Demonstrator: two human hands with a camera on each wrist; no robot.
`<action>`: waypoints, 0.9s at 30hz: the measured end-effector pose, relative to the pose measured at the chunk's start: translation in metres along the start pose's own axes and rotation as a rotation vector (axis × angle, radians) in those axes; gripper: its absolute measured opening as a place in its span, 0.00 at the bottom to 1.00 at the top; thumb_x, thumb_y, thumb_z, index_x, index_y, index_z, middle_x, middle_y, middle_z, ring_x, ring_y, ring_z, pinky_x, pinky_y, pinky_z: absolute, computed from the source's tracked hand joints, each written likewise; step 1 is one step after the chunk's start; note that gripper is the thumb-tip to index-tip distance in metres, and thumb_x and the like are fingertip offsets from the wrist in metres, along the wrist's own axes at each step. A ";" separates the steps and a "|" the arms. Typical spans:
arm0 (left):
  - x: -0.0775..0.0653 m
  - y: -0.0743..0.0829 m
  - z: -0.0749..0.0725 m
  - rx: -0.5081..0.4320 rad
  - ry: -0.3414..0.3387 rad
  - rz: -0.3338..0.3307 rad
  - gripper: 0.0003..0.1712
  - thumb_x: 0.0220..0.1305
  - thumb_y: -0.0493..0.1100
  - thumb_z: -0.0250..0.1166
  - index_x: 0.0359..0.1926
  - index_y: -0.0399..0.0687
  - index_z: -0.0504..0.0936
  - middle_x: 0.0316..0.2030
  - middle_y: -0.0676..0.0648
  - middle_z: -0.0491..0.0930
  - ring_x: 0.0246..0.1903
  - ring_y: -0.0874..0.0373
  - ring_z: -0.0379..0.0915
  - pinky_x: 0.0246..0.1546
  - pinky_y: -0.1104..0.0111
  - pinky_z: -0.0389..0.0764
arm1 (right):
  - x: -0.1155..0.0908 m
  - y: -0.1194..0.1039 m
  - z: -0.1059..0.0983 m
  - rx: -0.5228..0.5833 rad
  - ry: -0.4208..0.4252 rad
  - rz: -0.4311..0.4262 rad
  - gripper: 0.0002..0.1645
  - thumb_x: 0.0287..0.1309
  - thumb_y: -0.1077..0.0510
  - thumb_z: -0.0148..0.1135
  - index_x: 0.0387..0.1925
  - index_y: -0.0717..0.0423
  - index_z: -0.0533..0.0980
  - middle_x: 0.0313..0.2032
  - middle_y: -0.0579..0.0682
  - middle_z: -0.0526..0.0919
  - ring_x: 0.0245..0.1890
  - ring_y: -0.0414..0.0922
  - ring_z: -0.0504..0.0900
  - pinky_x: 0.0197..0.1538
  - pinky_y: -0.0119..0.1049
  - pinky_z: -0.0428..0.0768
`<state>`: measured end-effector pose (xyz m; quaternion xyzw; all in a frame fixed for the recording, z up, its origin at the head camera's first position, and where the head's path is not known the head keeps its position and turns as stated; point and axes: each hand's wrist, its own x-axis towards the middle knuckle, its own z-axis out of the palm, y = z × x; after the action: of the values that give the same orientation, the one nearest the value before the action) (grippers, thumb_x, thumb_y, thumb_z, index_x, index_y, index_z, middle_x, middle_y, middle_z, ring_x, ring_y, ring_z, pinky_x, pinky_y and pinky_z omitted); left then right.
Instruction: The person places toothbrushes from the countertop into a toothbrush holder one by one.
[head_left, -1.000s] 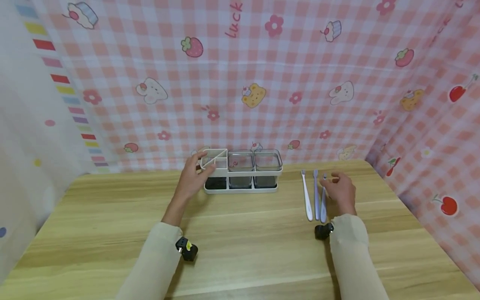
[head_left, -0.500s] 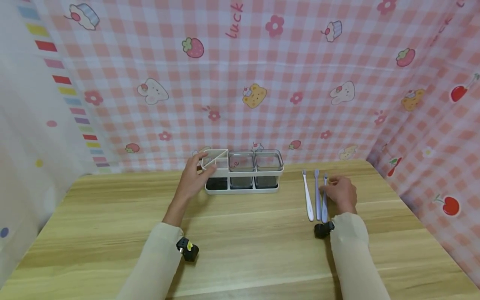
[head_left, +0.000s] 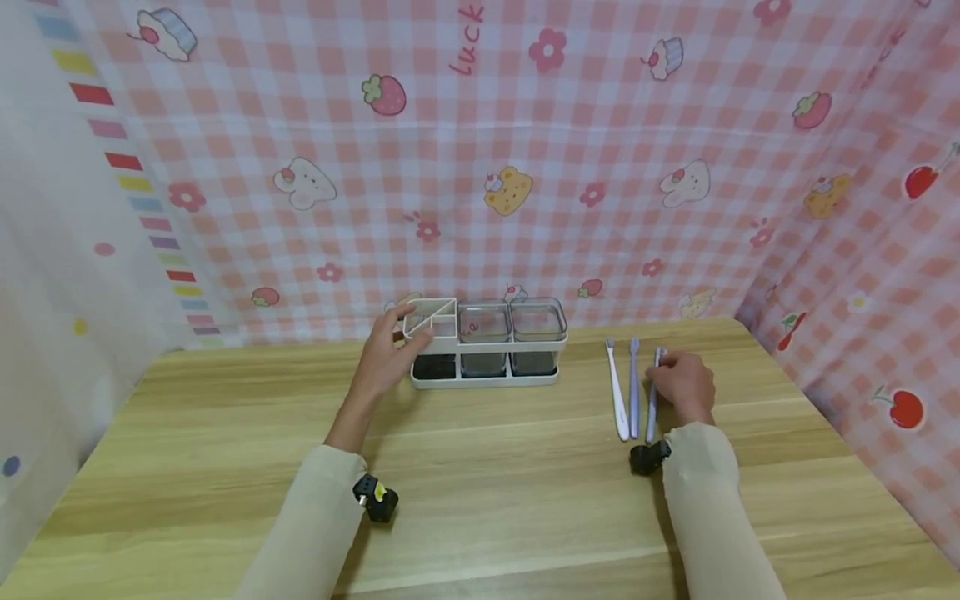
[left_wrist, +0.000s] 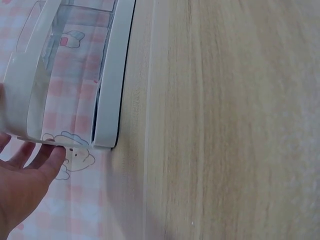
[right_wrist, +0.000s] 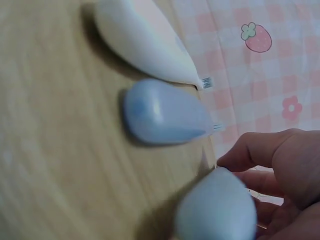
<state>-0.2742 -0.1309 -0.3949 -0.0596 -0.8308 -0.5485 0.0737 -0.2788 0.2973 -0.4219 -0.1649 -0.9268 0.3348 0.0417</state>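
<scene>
- Nearest me, two pale sleeves point(head_left: 300, 525) reach in over the wooden table point(head_left: 495, 492), a small black camera point(head_left: 377, 498) at each wrist.
- From my right wrist view, the right hand point(head_left: 684, 385) pinches the right brush point(head_left: 652, 412) between thumb and fingers; I can't tell whether that brush touches the table.
- Just left of it I see the purple brush point(head_left: 634, 396), then the white brush point(head_left: 618, 398), both lying handle-end toward me.
- Farther off, the left hand point(head_left: 382, 357) grips the rack point(head_left: 483, 382) by its divided left end.
- Two clear cups point(head_left: 537, 322) stand in the rack's other spaces.
- Behind hangs pink checked cloth point(head_left: 480, 133).
</scene>
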 end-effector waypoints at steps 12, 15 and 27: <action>0.000 -0.002 -0.001 -0.017 -0.004 -0.012 0.36 0.70 0.53 0.64 0.73 0.46 0.65 0.72 0.38 0.59 0.62 0.37 0.66 0.54 0.48 0.75 | -0.002 -0.002 0.002 0.184 -0.010 0.096 0.26 0.65 0.56 0.59 0.60 0.66 0.77 0.57 0.65 0.79 0.45 0.53 0.81 0.39 0.36 0.77; -0.001 0.001 0.001 -0.024 -0.016 -0.020 0.37 0.70 0.54 0.64 0.74 0.47 0.65 0.73 0.39 0.58 0.62 0.37 0.65 0.54 0.48 0.75 | -0.003 0.000 0.000 0.228 -0.005 0.104 0.25 0.65 0.58 0.60 0.60 0.67 0.77 0.57 0.66 0.79 0.42 0.50 0.81 0.35 0.32 0.78; 0.000 -0.002 0.000 -0.057 -0.020 -0.018 0.37 0.71 0.51 0.64 0.74 0.44 0.64 0.73 0.38 0.58 0.63 0.38 0.65 0.56 0.49 0.74 | -0.004 -0.013 -0.003 0.472 0.050 0.082 0.27 0.60 0.63 0.59 0.61 0.69 0.75 0.38 0.51 0.79 0.21 0.34 0.77 0.25 0.30 0.80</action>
<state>-0.2742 -0.1315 -0.3967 -0.0595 -0.8160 -0.5719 0.0588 -0.2782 0.2879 -0.4112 -0.1965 -0.8139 0.5395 0.0885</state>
